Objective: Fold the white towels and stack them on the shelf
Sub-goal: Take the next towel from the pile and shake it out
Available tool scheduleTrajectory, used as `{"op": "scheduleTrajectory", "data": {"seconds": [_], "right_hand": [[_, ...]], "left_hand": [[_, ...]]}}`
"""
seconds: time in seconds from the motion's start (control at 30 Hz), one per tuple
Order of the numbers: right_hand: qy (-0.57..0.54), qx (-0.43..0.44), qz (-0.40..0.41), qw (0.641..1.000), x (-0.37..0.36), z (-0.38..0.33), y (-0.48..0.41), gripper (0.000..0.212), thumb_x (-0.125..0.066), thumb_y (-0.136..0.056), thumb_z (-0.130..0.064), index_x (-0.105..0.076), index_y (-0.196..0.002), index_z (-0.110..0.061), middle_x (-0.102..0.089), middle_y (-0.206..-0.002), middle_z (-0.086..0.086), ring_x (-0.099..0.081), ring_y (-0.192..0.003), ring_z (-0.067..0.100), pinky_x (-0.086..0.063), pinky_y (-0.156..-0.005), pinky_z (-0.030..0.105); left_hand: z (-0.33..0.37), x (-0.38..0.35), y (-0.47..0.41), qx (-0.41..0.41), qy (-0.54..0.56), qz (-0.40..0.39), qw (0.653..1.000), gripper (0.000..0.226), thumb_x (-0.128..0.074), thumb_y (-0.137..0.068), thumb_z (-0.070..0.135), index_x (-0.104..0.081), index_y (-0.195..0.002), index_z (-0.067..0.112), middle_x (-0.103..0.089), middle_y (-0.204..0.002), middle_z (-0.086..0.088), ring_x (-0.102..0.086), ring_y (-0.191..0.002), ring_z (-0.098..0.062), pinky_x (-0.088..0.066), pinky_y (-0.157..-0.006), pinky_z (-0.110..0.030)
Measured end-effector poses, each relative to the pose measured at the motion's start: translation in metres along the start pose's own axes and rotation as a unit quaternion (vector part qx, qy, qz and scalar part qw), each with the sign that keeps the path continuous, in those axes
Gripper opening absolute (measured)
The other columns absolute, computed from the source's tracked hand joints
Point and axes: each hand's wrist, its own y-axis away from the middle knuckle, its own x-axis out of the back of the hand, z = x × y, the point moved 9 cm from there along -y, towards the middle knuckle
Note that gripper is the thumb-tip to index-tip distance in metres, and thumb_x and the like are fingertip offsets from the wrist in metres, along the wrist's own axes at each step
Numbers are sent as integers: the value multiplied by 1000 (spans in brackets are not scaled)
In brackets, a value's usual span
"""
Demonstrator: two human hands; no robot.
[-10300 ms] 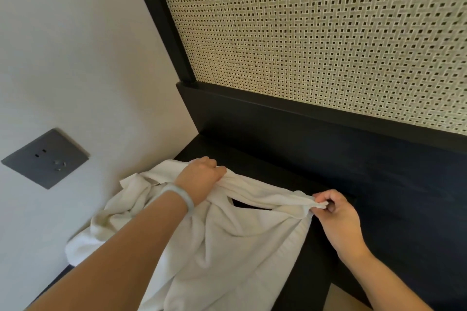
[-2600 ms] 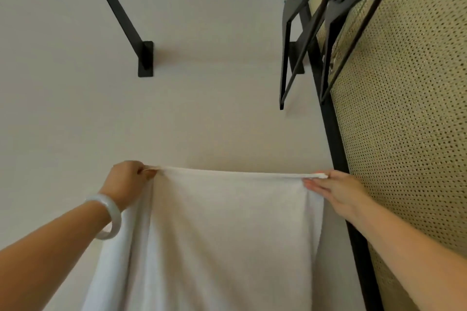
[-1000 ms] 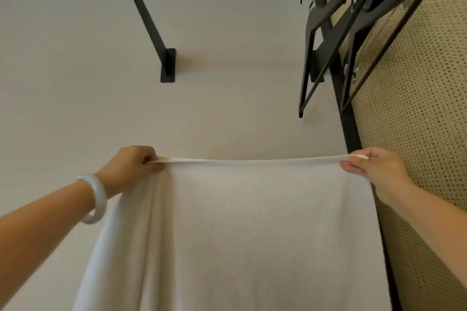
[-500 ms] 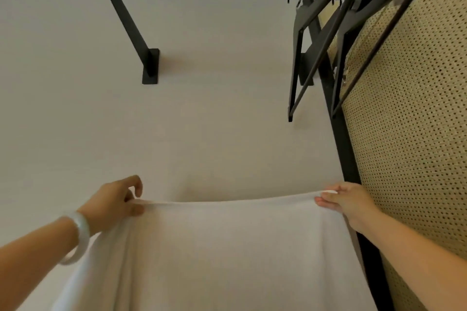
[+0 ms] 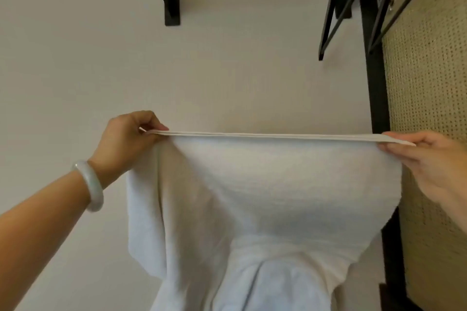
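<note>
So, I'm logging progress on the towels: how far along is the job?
Done: the white towel shows a doubled-looking top edge, so one fold seems made. In hand: left hand and right hand pinch its top corners, stretching it in the air. Left: further folds and stacking; no shelf or stack is in view.

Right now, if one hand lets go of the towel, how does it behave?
Probably floppy: the towel sags and bunches below the edge pulled taut between the left hand and right hand. Likely grippy and light, since fingertip pinches hold it.
</note>
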Motion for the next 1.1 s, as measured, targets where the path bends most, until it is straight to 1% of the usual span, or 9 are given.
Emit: {"op": "scheduleTrajectory", "data": {"seconds": [0.13, 0.23, 0.3, 0.43, 0.67, 0.73, 0.87, 1.0, 1.1], "right_hand": [[40, -176, -2, 984, 31, 128, 130, 5, -79, -65, -17, -78, -69, -15, -76, -99, 12, -74, -92, 19, -58, -70, 20], [128, -302, 51, 943, 64, 212, 231, 16, -82, -71, -20, -74, -61, -9, -75, -94, 14, -72, -95, 21, -60, -81, 34], [221, -361, 72, 903, 86, 247, 297, 9, -81, -78, -12, -75, -72, -9, -75, -88, 11, -72, -90, 23, -59, -83, 40], [325, -405, 70, 852, 116, 267, 399, 20, -74, -83, -1, -67, -93, -17, -71, -96, 9, -69, -89, 24, -58, -80, 40], [445, -477, 81, 754, 169, 254, 488, 51, -74, -81, 6, -53, -127, -7, -58, -119, 14, -61, -95, 27, -53, -87, 44], [467, -483, 84, 736, 179, 250, 500, 54, -75, -81, 3, -52, -128, -6, -58, -121, 17, -60, -90, 26, -51, -86, 44], [483, -463, 70, 740, 178, 242, 509, 41, -73, -83, 3, -54, -117, -8, -59, -117, 16, -58, -100, 30, -51, -86, 44], [693, -277, -134, 652, 136, 231, 497, 40, -70, -85, -5, -54, -119, -18, -51, -123, 2, -41, -114, 22, -44, -92, 34], [595, -225, -294, 714, 83, 245, 512, 27, -69, -90, -15, -61, -113, -27, -46, -119, -13, -32, -115, 5, -33, -103, 24]], "left_hand": [[-49, -53, 155, 28, -16, -159, 987, 25, -73, -76, -5, -67, -71, 18, -66, -77, 9, -59, -75, -4, -37, -65, -2], [-71, -91, 284, 18, -34, -302, 952, 31, -67, -71, -19, -62, -66, 11, -58, -74, 3, -57, -69, -15, -45, -68, -22], [-77, -107, 367, 21, -42, -374, 926, 32, -65, -67, -19, -58, -64, 13, -54, -74, 4, -53, -68, -19, -45, -63, -30], [-65, -118, 489, 7, -24, -476, 879, 23, -64, -69, -3, -55, -66, 18, -50, -76, 10, -47, -69, -14, -33, -66, -15], [-52, -99, 577, 37, -9, -515, 856, 40, -53, -80, -8, -59, -100, 27, -48, -97, 14, -47, -91, -12, -42, -88, -23], [-48, -96, 590, 26, -18, -527, 849, 43, -55, -79, -8, -62, -105, 26, -52, -102, 9, -49, -96, -16, -43, -91, -27], [-45, -95, 619, 36, -39, -559, 827, 42, -58, -84, 1, -57, -113, 32, -47, -113, 11, -43, -106, -14, -33, -100, -23], [-36, -108, 624, 80, -37, -558, 825, 37, -53, -83, 4, -53, -109, 30, -40, -110, 15, -35, -101, -10, -32, -103, -27], [-10, -133, 616, 69, 4, -551, 831, 28, -54, -91, 15, -58, -117, 25, -47, -118, 11, -42, -108, -13, -33, -101, -25]]}}
